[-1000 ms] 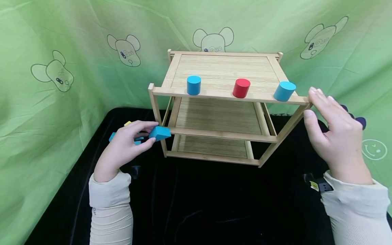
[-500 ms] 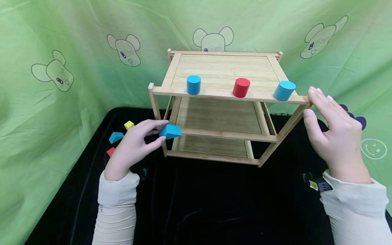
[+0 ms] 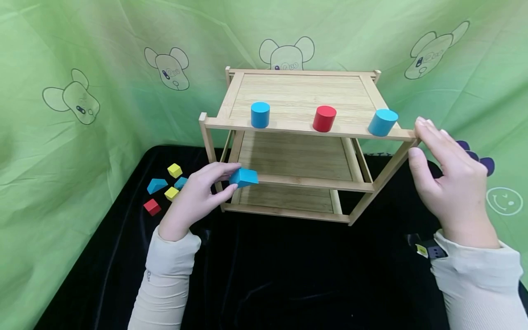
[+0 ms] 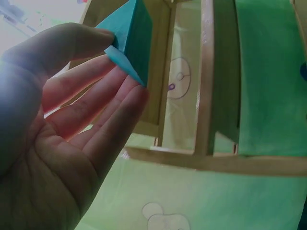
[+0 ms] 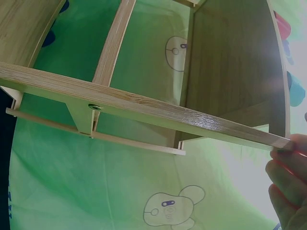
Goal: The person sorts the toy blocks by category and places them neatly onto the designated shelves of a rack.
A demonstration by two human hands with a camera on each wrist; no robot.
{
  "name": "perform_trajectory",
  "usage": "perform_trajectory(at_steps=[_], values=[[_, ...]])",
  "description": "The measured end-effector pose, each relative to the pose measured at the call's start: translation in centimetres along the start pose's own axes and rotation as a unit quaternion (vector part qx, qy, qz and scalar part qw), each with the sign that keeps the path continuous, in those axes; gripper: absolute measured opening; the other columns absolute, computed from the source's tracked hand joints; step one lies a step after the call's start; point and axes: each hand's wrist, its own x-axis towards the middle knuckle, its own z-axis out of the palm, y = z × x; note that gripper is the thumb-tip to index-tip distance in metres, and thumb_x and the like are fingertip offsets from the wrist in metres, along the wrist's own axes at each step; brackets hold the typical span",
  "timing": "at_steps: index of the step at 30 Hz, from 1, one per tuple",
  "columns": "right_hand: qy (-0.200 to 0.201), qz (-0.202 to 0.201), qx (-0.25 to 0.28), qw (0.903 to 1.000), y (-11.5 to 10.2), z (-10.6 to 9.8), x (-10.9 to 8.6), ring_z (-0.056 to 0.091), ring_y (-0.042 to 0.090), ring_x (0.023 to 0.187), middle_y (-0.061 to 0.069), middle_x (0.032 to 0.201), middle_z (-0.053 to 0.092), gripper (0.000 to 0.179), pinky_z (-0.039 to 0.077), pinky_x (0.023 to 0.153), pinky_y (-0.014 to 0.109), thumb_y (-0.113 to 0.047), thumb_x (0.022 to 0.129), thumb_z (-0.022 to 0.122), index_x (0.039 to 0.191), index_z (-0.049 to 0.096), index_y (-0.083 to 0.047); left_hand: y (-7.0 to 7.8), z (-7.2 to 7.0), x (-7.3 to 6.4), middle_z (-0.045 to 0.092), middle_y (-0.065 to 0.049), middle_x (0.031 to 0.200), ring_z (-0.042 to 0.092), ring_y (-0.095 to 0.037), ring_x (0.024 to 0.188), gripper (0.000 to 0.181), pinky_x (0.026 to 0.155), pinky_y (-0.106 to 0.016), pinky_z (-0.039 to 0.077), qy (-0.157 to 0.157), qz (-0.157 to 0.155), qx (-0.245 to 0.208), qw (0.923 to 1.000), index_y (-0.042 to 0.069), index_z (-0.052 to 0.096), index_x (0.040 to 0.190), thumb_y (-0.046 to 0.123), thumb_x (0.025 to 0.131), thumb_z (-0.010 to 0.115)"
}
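Observation:
My left hand [image 3: 199, 195] pinches a blue triangular block [image 3: 244, 177] between thumb and fingertips. In the head view the block overlaps the front rail of the middle tier of a wooden shelf rack [image 3: 305, 183], near its left end. The left wrist view shows the block [image 4: 136, 33] between the thumb and the fingers. My right hand [image 3: 453, 183] rests its fairly straight fingers against the rack's top right front corner. Along the front of the top shelf stand a blue cylinder [image 3: 260, 115], a red cylinder [image 3: 324, 118] and another blue cylinder [image 3: 383, 122].
Left of the rack, several loose blocks lie on the black cloth [image 3: 288, 275], among them a yellow block [image 3: 174, 170], a blue block [image 3: 157, 185] and a red block [image 3: 152, 207]. Green printed curtain [image 3: 103, 36] surrounds the back and sides.
The left hand has moved rightward with the blue triangular block, from the rack's left post to in front of the middle rail, uncovering the loose blocks. The right hand has stayed put.

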Motion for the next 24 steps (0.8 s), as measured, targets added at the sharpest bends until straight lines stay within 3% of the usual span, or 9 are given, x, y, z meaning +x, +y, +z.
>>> perform_trajectory(at_steps=[11,18,24], values=[[-0.008,-0.002,-0.004,1.0,0.1,-0.1,-0.1,0.055,0.004,0.126,0.019,0.126,0.067,0.045,0.039,0.113,0.028,-0.035,0.099,0.056,0.129,0.069,-0.004,0.1,2.0,0.8,0.066,-0.012,0.127,0.068,-0.022,0.104,0.04,0.092,-0.036,0.057,0.0,0.01,0.003,0.9999,0.0,0.063,0.134,0.006,0.095,0.07],[0.004,0.0,0.0,1.0,0.0,0.0,-0.1,0.056,0.006,0.126,0.019,0.125,0.067,0.045,0.039,0.113,0.028,-0.035,0.098,0.056,0.126,0.07,-0.003,0.4,2.9,1.8,0.067,-0.013,0.123,0.067,-0.021,0.1,0.039,0.088,-0.039,0.058,0.0,0.037,-0.008,0.9993,0.001,0.064,0.134,0.005,0.095,0.07],[-0.004,0.0,-0.003,1.0,0.1,-0.1,-0.1,0.056,0.009,0.126,0.018,0.126,0.066,0.045,0.039,0.113,0.029,-0.035,0.099,0.056,0.128,0.069,-0.003,1.1,3.5,2.9,0.065,-0.014,0.127,0.065,-0.024,0.108,0.039,0.089,-0.033,0.058,-0.005,0.05,-0.011,0.9987,0.002,0.064,0.134,0.005,0.095,0.07]])
